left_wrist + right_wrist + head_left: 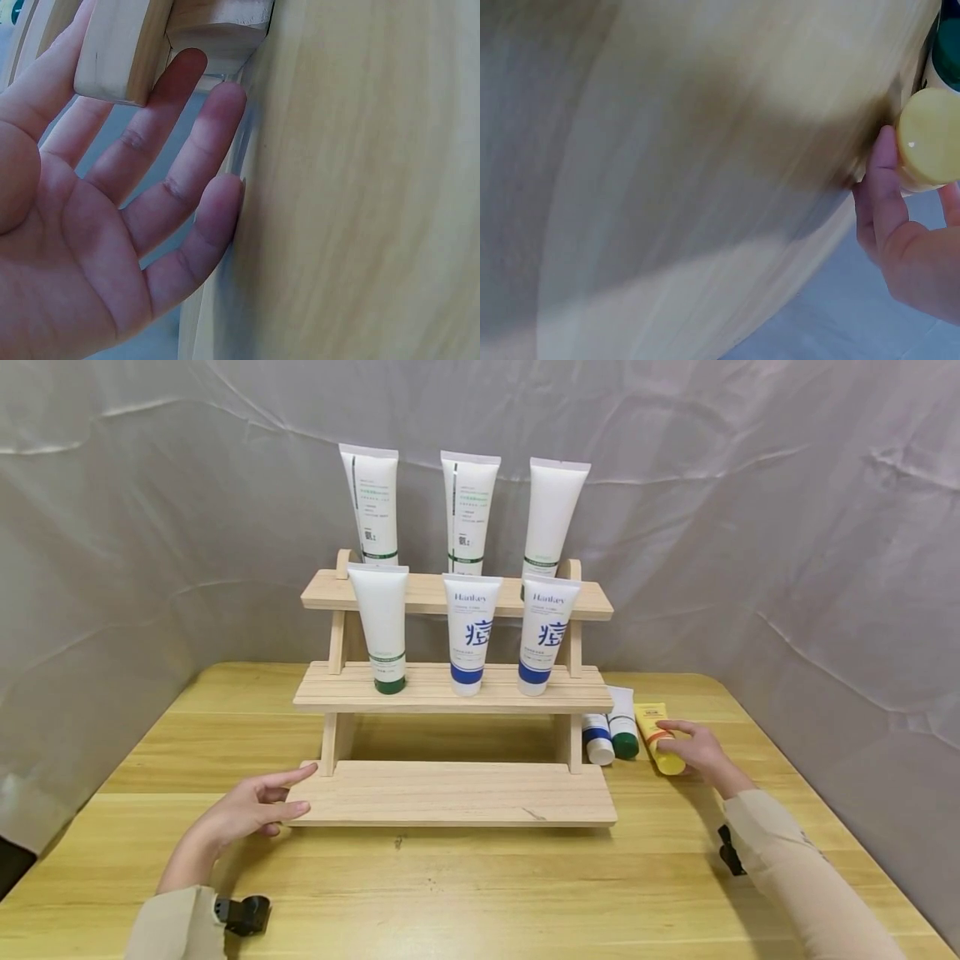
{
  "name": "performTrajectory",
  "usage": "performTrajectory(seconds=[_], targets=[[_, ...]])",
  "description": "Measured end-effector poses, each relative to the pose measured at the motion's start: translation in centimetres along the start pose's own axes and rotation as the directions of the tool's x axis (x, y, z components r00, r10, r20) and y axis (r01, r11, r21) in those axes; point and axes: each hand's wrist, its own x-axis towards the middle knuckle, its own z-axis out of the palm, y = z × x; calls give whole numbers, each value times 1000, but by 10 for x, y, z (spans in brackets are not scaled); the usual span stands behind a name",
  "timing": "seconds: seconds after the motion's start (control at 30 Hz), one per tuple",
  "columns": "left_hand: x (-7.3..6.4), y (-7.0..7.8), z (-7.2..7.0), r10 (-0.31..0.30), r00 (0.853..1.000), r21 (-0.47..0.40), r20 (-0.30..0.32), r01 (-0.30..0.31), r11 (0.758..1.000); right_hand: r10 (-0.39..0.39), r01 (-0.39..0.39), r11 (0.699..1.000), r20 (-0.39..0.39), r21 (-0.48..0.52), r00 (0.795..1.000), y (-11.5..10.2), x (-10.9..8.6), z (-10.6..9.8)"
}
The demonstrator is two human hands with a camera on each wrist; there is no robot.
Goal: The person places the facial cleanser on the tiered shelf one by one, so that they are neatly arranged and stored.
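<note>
My right hand (pixel 701 750) grips a yellow tube (pixel 651 717) lying on the table right of the rack, fingers and thumb at its sides. In the right wrist view, the tube's round yellow cap (pixel 934 139) sits between fingers and thumb. At the rack's left end, my left hand (pixel 243 806) touches the bottom shelf (pixel 450 793) with fairly straight, spread fingers. The left wrist view shows its fingers (pixel 184 176) about the board's end (pixel 120 56). Beside the yellow tube lie a white tube with a green cap (pixel 624 743) and a blue-banded white tube (pixel 597 739), partly behind the rack.
A three-tier wooden rack stands mid-table. Three white tubes with green bands, one the left tube (pixel 375 502), stand on its top shelf (pixel 420 592). The middle shelf (pixel 337 693) bears a green-capped tube (pixel 381 618) and two blue-banded tubes, including the right one (pixel 546 627). Grey cloth (pixel 697 527) hangs behind.
</note>
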Motion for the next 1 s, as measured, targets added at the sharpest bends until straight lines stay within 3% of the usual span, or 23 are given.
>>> performTrajectory(seconds=[0.2, 0.43, 0.77, 1.0], targets=[[0, 0, 0, 15, 1000, -10, 10, -15, 1000, -25, 26, 1000, 26, -4, 999, 2, 2, -3], [-1, 2, 2, 1, 1000, -21, -4, -1, 1000, -9, 9, 1000, 43, -5, 999, -8, -10, 2], [-2, -1, -1, 19, 1000, -31, 22, -19, 999, -118, 117, 984, -2, 135, 993, 5, -7, -8], [-2, 0, -1, 12, 1000, -21, 14, -11, 1000, -140, 150, 964, -60, 219, 988, -1, -21, -7]])
